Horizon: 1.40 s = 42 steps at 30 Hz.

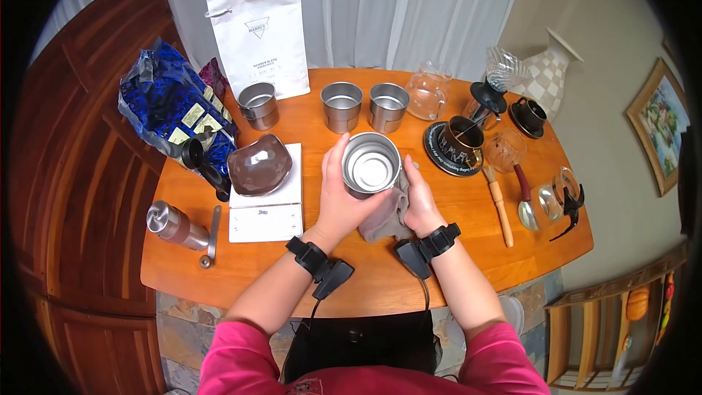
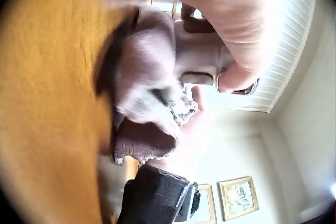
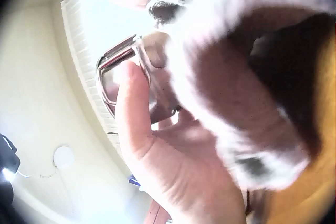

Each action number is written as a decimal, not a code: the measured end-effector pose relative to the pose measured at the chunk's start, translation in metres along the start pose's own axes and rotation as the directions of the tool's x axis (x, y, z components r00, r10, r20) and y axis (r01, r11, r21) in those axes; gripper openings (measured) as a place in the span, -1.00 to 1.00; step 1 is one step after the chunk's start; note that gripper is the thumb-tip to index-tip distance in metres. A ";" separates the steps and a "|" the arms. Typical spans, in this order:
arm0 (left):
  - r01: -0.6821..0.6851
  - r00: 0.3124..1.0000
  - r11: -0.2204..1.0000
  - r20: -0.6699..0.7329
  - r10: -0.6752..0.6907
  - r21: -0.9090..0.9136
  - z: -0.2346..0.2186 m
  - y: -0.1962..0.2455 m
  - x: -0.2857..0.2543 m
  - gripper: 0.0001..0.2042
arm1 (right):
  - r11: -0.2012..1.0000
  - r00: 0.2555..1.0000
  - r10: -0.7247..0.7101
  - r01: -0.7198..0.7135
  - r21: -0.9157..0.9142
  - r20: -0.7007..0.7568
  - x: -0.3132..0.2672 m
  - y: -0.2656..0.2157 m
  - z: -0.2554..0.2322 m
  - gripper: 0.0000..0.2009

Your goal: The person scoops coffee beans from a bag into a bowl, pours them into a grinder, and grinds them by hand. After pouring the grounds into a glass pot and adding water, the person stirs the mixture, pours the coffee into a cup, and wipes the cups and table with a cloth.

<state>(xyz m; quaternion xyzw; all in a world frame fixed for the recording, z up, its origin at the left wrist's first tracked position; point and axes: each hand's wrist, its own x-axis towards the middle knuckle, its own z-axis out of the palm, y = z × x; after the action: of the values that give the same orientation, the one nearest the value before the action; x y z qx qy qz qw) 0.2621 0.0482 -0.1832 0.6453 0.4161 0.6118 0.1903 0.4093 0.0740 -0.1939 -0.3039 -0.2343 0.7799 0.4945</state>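
My left hand [image 1: 344,201] grips a stainless steel cup [image 1: 370,164] above the table, its open mouth facing up. In the right wrist view the thumb of that hand lies at the cup's folded wire handle [image 3: 107,69]. My right hand [image 1: 422,205] is at the cup's right side and holds a grey cloth [image 1: 384,219]. The cloth hangs in folds below the cup, and in the left wrist view the bunched cloth [image 2: 147,66] overlaps the cup's wall. Part of the right hand's fingers is hidden behind the cloth.
Several steel cups [image 1: 341,106] stand behind. On the left are a white scale [image 1: 265,223] with a brown dish [image 1: 259,166], a hand grinder [image 1: 175,224] and coffee bags [image 1: 259,44]. A black cup [image 1: 462,139], glass servers [image 1: 428,93] and a brush [image 1: 500,208] are right.
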 end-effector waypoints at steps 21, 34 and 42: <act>-0.271 0.928 0.674 0.371 -0.006 0.687 -0.043 0.082 0.083 -0.16 | 0.996 1.000 0.023 -0.022 -0.084 0.015 0.000 -0.014 -0.003 -0.44; -0.040 0.868 0.423 0.241 -0.434 0.905 -0.076 -0.014 0.185 -0.27 | 0.996 0.996 -0.027 0.021 -0.087 -0.080 0.005 -0.015 -0.009 -0.43; 0.019 0.742 0.408 0.260 -0.618 0.913 -0.074 -0.017 0.187 -0.15 | 0.996 0.999 -0.018 0.013 -0.085 -0.051 0.005 -0.012 -0.009 -0.44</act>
<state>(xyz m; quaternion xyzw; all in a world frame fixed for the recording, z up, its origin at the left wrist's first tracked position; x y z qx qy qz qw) 0.1687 0.1826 -0.0640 0.6995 0.7100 0.0403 0.0709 0.4212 0.0843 -0.1931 -0.3430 -0.2567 0.7572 0.4931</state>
